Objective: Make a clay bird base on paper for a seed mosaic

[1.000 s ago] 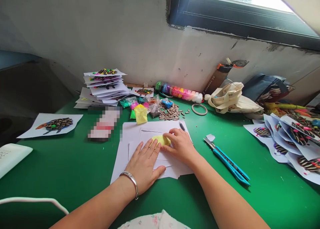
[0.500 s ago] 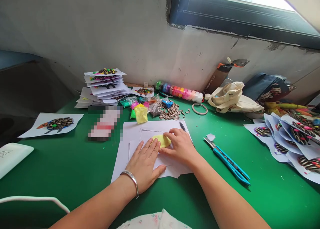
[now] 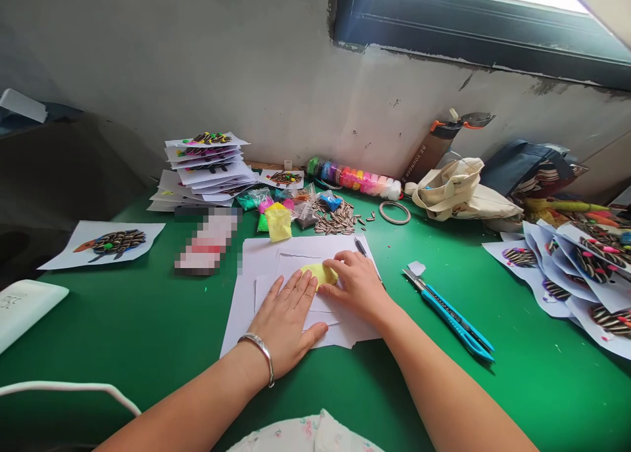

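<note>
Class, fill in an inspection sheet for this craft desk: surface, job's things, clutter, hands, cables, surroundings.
Surface: green table, covered in craft materials.
Job's things: yellow clay lump on white paper sheets.
Clutter: blue utility knife, sunflower seeds, clay tubs, stacked seed pictures, tape ring, cloth bag.
Hands: left hand flat on the sheets; right hand curled over the lump, grip unclear.
Cables: white cable at the near left edge.
Surroundings: grey wall, dark-framed window above.
</note>
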{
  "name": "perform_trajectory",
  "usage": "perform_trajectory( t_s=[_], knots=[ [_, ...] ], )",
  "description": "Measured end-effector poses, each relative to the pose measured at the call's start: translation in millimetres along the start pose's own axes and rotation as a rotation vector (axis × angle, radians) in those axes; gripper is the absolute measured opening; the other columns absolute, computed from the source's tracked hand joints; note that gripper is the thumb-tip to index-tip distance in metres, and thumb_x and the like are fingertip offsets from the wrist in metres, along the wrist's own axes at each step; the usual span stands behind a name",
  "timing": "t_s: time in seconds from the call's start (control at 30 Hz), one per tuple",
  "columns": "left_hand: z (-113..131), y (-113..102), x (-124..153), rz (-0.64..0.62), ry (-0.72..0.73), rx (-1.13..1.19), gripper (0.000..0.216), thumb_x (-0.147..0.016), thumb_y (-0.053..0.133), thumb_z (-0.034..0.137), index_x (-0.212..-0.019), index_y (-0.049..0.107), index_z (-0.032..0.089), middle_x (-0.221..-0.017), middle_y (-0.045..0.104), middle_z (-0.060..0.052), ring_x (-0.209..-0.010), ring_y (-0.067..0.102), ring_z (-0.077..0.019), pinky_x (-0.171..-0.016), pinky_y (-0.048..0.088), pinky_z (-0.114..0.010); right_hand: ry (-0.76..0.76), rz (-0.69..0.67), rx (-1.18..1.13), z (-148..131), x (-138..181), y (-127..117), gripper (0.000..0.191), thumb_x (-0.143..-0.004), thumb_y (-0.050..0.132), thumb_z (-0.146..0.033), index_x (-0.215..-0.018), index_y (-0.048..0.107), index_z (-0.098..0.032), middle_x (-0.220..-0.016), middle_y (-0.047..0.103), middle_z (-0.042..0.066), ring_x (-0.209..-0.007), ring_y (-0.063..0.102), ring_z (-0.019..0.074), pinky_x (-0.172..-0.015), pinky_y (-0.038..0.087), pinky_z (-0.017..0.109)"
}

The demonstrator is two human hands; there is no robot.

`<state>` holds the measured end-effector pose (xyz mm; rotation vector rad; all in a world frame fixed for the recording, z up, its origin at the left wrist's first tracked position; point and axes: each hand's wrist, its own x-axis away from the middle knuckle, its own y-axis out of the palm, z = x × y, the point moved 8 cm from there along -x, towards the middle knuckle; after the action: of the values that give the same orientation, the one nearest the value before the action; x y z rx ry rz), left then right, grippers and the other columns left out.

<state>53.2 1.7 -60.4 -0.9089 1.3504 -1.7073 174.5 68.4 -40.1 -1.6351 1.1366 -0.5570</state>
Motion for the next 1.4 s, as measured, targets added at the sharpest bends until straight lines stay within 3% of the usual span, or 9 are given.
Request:
perform_trajectory(
  t_s=[0.27, 0.6, 0.8, 1.27, 1.4],
  knots=[
    [1, -1, 0, 0.019, 0.006, -0.008, 0.064, -0.094, 0.036, 0.054, -0.149, 0.030, 0.022, -0.157, 0.027, -0.007, -0.145, 0.021, -0.0267, -0.118, 0.014, -0.047, -0.066, -0.021, -0.068, 11, -2, 2, 0.029, -0.083, 0.067, -0.043, -0.109, 0.067, -0.030, -0.110, 0.061, 0.006, -0.097, 0.054, 0.0226, -0.085, 0.040, 0.037],
    [1, -2, -1, -0.043, -0.022, 0.013, 0.065, -0.094, 0.035, 0.054, -0.150, 0.028, 0.021, -0.158, 0.021, -0.007, -0.146, 0.017, -0.0270, -0.118, 0.014, -0.050, -0.092, 0.001, -0.110, 12, -3, -2, 0.025, -0.082, 0.069, -0.035, -0.106, 0.069, -0.028, -0.107, 0.063, 0.006, -0.095, 0.056, 0.0213, -0.085, 0.041, 0.035],
    [1, -2, -1, -0.030, -0.023, 0.007, 0.066, -0.094, 0.034, 0.055, -0.150, 0.028, 0.021, -0.158, 0.022, -0.008, -0.146, 0.018, -0.0267, -0.118, 0.014, -0.049, -0.094, -0.010, -0.172, 12, -3, -2, 0.026, -0.086, 0.065, -0.039, -0.109, 0.069, -0.028, -0.108, 0.063, 0.005, -0.095, 0.056, 0.0203, -0.086, 0.042, 0.035],
    [1, 0, -2, -0.075, -0.041, 0.005, 0.068, -0.094, 0.032, 0.055, -0.151, 0.025, 0.020, -0.158, 0.017, -0.006, -0.147, 0.014, -0.0264, -0.118, 0.011, -0.050, -0.089, 0.018, -0.097, 13, -2, 1, 0.022, -0.084, 0.068, -0.031, -0.105, 0.069, -0.026, -0.107, 0.063, 0.006, -0.095, 0.056, 0.0220, -0.085, 0.042, 0.036],
    [1, 1, -3, -0.055, -0.041, -0.014, 0.067, -0.094, 0.031, 0.056, -0.151, 0.026, 0.020, -0.158, 0.018, -0.006, -0.147, 0.015, -0.0263, -0.118, 0.012, -0.049, -0.099, 0.000, -0.114, 11, -2, 0, 0.021, -0.088, 0.062, -0.036, -0.106, 0.069, -0.027, -0.108, 0.063, 0.006, -0.095, 0.056, 0.0210, -0.085, 0.042, 0.036]
  ],
)
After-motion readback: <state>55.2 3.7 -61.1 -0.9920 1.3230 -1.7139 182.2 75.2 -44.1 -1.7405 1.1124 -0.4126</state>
